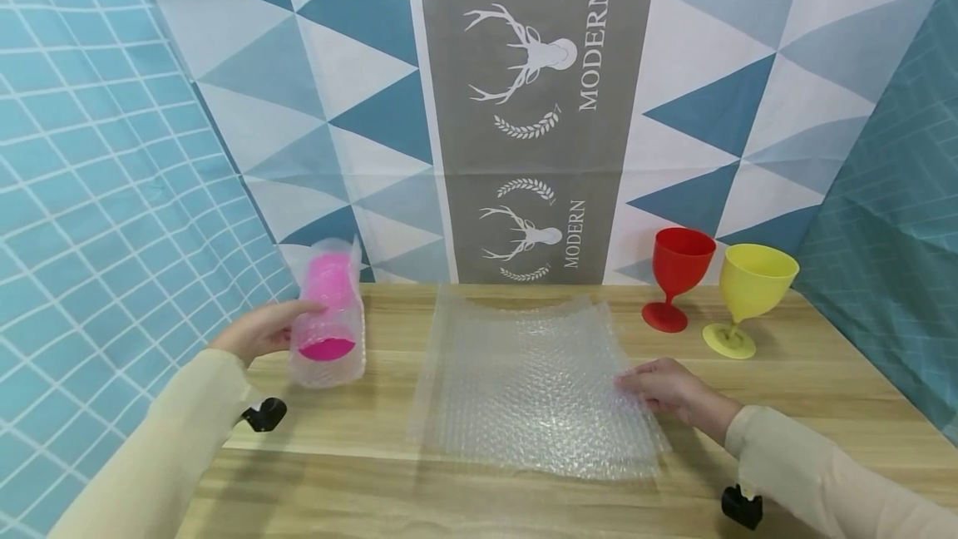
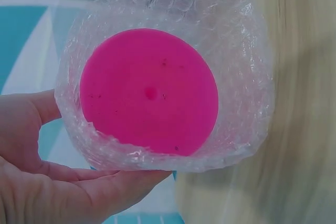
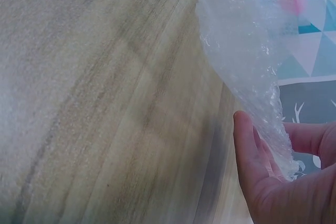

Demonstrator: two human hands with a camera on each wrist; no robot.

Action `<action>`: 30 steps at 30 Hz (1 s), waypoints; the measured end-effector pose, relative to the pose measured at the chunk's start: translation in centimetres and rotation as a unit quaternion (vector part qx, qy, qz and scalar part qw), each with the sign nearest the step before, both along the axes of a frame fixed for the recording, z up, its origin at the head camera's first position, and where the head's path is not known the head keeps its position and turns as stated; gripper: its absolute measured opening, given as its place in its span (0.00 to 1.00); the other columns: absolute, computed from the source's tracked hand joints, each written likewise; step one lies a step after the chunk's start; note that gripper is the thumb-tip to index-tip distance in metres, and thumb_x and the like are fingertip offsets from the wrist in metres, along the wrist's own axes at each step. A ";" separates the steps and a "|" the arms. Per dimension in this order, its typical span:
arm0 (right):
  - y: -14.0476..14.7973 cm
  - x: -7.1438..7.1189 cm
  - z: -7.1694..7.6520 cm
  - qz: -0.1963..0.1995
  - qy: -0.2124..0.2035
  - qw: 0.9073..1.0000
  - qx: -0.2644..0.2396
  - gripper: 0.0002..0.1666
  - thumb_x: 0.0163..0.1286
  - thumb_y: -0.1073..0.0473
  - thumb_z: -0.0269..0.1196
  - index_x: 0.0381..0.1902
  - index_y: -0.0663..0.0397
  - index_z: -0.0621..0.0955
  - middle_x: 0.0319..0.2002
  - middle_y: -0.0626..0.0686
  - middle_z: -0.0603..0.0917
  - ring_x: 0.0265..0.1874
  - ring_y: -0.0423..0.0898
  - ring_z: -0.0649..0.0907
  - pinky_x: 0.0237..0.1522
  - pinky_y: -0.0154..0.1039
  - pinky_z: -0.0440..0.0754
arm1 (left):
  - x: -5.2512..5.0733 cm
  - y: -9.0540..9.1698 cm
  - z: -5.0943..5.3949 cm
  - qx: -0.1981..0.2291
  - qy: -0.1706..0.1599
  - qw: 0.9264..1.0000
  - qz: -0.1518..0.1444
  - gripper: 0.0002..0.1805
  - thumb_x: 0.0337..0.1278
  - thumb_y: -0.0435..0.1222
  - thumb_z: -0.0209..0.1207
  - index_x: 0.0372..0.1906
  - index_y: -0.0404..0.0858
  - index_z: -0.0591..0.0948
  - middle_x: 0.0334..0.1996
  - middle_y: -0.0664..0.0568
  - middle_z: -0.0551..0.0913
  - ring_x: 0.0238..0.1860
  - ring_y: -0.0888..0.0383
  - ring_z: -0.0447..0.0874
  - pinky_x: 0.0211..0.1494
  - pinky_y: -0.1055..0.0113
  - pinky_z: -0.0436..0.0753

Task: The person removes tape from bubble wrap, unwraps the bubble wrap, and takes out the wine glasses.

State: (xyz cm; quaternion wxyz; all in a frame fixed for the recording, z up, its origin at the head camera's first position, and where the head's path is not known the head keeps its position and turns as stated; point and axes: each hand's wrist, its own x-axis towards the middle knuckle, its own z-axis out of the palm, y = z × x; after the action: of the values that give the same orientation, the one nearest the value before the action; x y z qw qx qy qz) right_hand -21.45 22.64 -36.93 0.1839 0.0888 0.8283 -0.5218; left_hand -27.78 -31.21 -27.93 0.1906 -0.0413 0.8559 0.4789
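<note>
On the left, my left hand [image 1: 265, 331] grips a pink goblet [image 1: 329, 294] rolled up in bubble wrap [image 1: 352, 368]. In the left wrist view the flat round pink base [image 2: 149, 93] faces the camera, ringed by loose wrap. A sheet of bubble wrap [image 1: 524, 389] lies across the middle of the table. Its right edge is between the thumb and fingers of my right hand [image 1: 669, 389], and in the right wrist view that edge [image 3: 241, 56] is lifted off the wood.
A red goblet [image 1: 677, 260] and a yellow goblet [image 1: 756, 281] stand upright at the back right of the wooden table [image 1: 352, 472]. Patterned cloth [image 1: 539, 106] hangs behind, with a blue checked cloth [image 1: 90, 148] along the left side.
</note>
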 end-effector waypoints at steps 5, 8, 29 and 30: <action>0.0 -0.2 -0.2 -0.005 -0.005 1.000 -0.007 0.24 0.66 0.54 0.63 0.51 0.69 0.76 0.32 0.46 0.76 0.32 0.40 0.74 0.34 0.31 0.77 | 0.7 2.1 1.0 0.001 0.019 1.000 -0.001 0.42 0.66 0.53 0.48 0.71 0.25 0.53 0.64 0.35 0.69 0.51 0.61 0.78 0.65 0.59 0.77; 0.0 -0.3 -0.3 -0.009 -0.009 1.000 -0.002 0.25 0.66 0.54 0.63 0.52 0.70 0.76 0.33 0.47 0.76 0.33 0.41 0.74 0.34 0.32 0.78 | 1.1 3.5 1.5 0.016 0.025 1.000 -0.007 0.41 0.66 0.52 0.49 0.71 0.28 0.53 0.64 0.37 0.69 0.49 0.63 0.79 0.62 0.63 0.80; 0.0 0.1 -0.9 0.016 0.018 0.998 -0.062 0.15 0.66 0.59 0.61 0.42 0.68 0.80 0.24 0.42 0.80 0.25 0.35 0.79 0.30 0.30 0.81 | 4.0 10.2 3.7 0.058 0.045 0.997 -0.022 0.31 0.63 0.47 0.57 0.62 0.29 0.69 0.50 0.50 0.81 0.43 0.64 0.83 0.55 0.65 0.84; 0.0 0.1 -0.9 0.016 0.018 0.998 -0.065 0.16 0.66 0.59 0.61 0.43 0.69 0.80 0.24 0.42 0.80 0.25 0.35 0.79 0.30 0.30 0.81 | 4.1 10.4 3.8 0.062 0.042 0.997 -0.026 0.31 0.63 0.46 0.56 0.62 0.29 0.68 0.50 0.50 0.81 0.43 0.65 0.83 0.55 0.66 0.84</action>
State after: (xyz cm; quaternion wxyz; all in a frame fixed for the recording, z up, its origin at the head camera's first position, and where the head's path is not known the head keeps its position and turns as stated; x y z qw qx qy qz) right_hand -21.32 22.59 -37.83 0.1828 0.0542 0.7972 -0.5728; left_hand -23.63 -20.78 -24.14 0.1690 0.0132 0.8329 0.5269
